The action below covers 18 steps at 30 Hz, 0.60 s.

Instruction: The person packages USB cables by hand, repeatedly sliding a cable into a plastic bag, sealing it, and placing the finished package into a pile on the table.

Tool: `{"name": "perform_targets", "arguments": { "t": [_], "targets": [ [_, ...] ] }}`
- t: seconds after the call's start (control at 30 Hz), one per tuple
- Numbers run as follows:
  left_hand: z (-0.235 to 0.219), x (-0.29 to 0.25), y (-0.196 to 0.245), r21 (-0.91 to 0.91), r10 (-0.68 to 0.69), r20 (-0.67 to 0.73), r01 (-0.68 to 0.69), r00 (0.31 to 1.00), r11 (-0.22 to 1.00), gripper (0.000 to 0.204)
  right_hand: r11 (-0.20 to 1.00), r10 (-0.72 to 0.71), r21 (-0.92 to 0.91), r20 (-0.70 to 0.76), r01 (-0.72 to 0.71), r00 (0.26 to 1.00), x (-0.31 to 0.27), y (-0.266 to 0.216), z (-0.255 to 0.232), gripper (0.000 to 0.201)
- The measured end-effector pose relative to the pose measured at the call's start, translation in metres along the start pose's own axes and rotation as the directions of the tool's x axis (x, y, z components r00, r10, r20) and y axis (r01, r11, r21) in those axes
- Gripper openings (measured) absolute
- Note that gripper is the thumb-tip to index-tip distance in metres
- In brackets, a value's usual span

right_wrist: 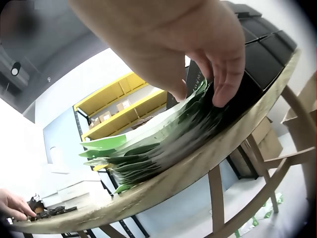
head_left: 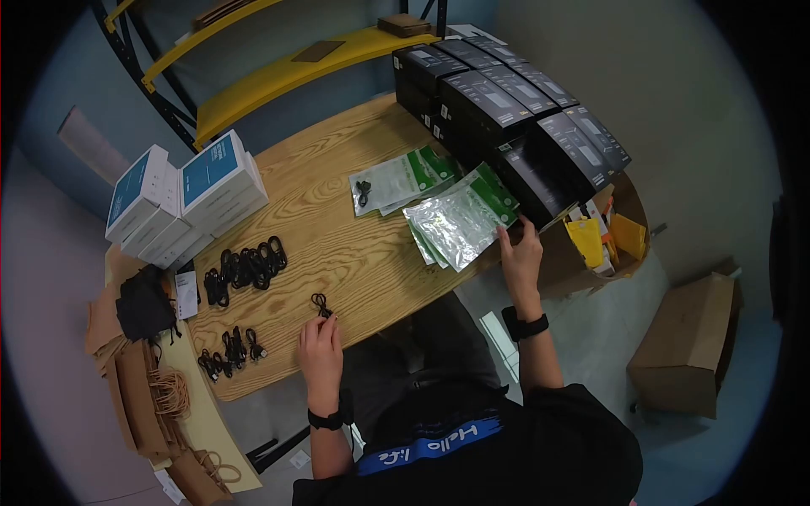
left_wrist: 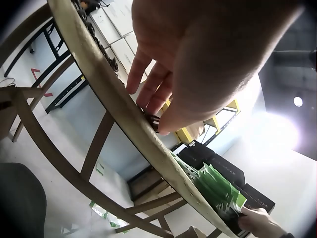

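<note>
My left hand [head_left: 321, 350] is at the front edge of the wooden table, pinching a small coiled black cable [head_left: 319, 301] between thumb and fingertips. The left wrist view shows part of the cable [left_wrist: 153, 119] between those fingers. My right hand [head_left: 521, 253] is at the right end of a stack of clear plastic bags [head_left: 460, 221] with green headers. In the right wrist view, thumb and fingers stand apart around the corner of the bag stack [right_wrist: 163, 144], fingertips right at its edge. Another pile of green-edged bags [head_left: 392, 184] lies behind, a small black cable [head_left: 364, 194] on top.
Bundled black cables lie in a back row [head_left: 245, 268] and a front row [head_left: 232, 352] at the left. White-and-blue boxes [head_left: 224, 181] stand behind them. Stacked black boxes [head_left: 506, 97] fill the back right. A carton [head_left: 629, 263] with yellow packets stands beyond the right edge.
</note>
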State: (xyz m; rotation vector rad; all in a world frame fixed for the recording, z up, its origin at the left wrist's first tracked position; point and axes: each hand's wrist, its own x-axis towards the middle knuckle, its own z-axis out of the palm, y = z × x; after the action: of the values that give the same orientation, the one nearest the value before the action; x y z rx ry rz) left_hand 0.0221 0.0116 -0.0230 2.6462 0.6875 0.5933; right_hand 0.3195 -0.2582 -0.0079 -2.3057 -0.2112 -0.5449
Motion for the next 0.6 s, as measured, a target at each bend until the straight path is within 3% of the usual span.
{"name": "perform_targets", "arguments": {
  "t": [0.03, 0.13, 0.33, 0.37, 0.43, 0.53, 0.57, 0.6],
  "targets": [
    [0.002, 0.001, 0.004, 0.000, 0.007, 0.000, -0.007, 1.000, 1.000, 0.023, 0.992, 0.089, 0.087, 0.068, -0.095, 0.994, 0.003, -0.001, -0.001, 0.037],
    [0.006, 0.003, 0.008, -0.019, 0.037, 0.026, -0.036, 0.999, 0.999, 0.028, 0.961, 0.099, 0.255, 0.051, -0.109, 0.994, 0.009, 0.002, 0.005, 0.029],
    [0.007, 0.000, 0.006, -0.028, 0.021, 0.019, -0.020, 1.000, 0.999, 0.038, 0.937, 0.068, 0.344, -0.024, -0.056, 0.997, 0.006, -0.003, -0.007, 0.016],
    [0.006, 0.000, 0.006, -0.057, 0.034, 0.012, -0.033, 0.999, 0.998, 0.040, 0.891, 0.052, 0.451, 0.014, -0.053, 0.999, 0.004, -0.002, -0.011, 0.014],
    [0.001, 0.000, 0.007, -0.101, 0.014, 0.031, -0.011, 0.999, 0.995, 0.044, 0.649, 0.085, 0.732, 0.202, -0.208, 0.976, -0.004, -0.007, -0.022, 0.015],
    [-0.001, 0.001, 0.009, -0.221, -0.045, 0.043, 0.054, 0.998, 0.974, 0.043, 0.556, 0.019, 0.790, 0.297, -0.257, 0.955, -0.024, -0.039, -0.035, 0.023],
    [-0.006, 0.001, 0.012, -0.350, -0.170, 0.157, 0.216, 0.973, 0.912, 0.046, 0.518, 0.004, 0.805, 0.336, -0.289, 0.942, -0.033, -0.049, -0.037, 0.025],
    [-0.006, -0.002, 0.011, -0.345, -0.179, 0.154, 0.223, 0.972, 0.912, 0.046, 0.512, -0.034, 0.793, 0.403, -0.330, 0.915, -0.042, -0.055, -0.039, 0.031]
  ]
}}
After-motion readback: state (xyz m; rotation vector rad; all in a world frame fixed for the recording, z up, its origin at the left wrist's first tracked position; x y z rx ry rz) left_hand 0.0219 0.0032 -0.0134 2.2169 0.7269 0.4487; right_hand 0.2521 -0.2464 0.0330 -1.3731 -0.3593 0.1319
